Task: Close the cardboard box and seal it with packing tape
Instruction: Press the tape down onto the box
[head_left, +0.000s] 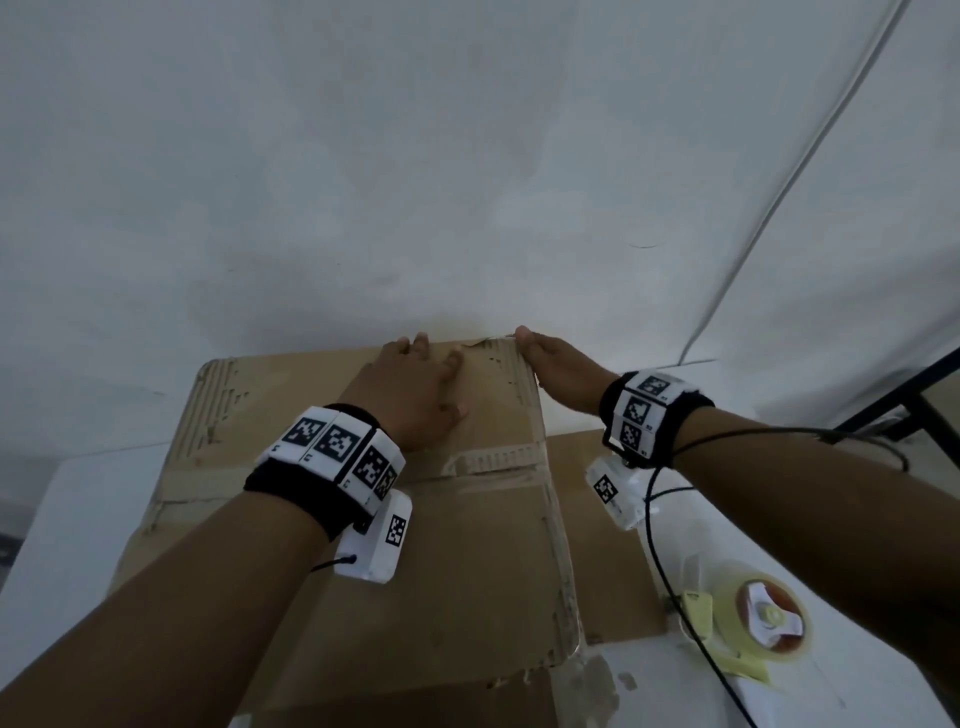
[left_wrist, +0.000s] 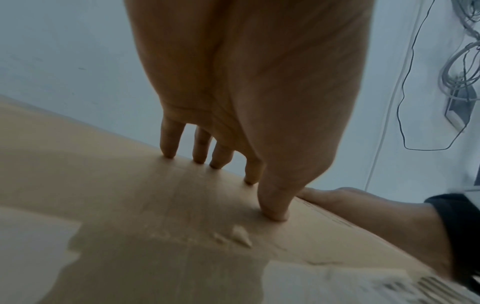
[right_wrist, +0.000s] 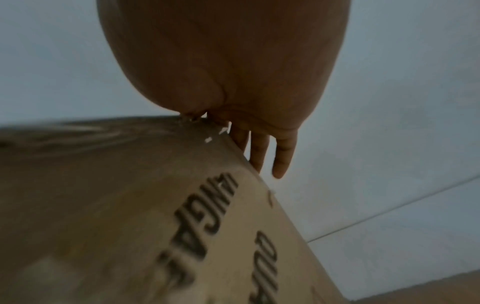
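Note:
A worn brown cardboard box (head_left: 441, 545) stands on a white table, its top flaps down and an old strip of tape (head_left: 493, 462) across them. My left hand (head_left: 415, 384) lies flat on the box top near the far right corner, straight fingers (left_wrist: 168, 144) and thumb pressing the cardboard (left_wrist: 130, 205). My right hand (head_left: 556, 364) lies against the box's right side at that corner, thumb at the top edge, its straight fingers (right_wrist: 283, 156) pointing down past the printed side (right_wrist: 130, 205). A roll of yellowish packing tape (head_left: 763, 618) lies on the table, right of the box.
A flat brown cardboard sheet (head_left: 602, 545) lies on the white table (head_left: 831, 691) just right of the box. A black cable (head_left: 670, 597) runs from my right wrist past the tape roll. A white wall (head_left: 467, 156) rises close behind the box. A dark frame (head_left: 914, 400) stands far right.

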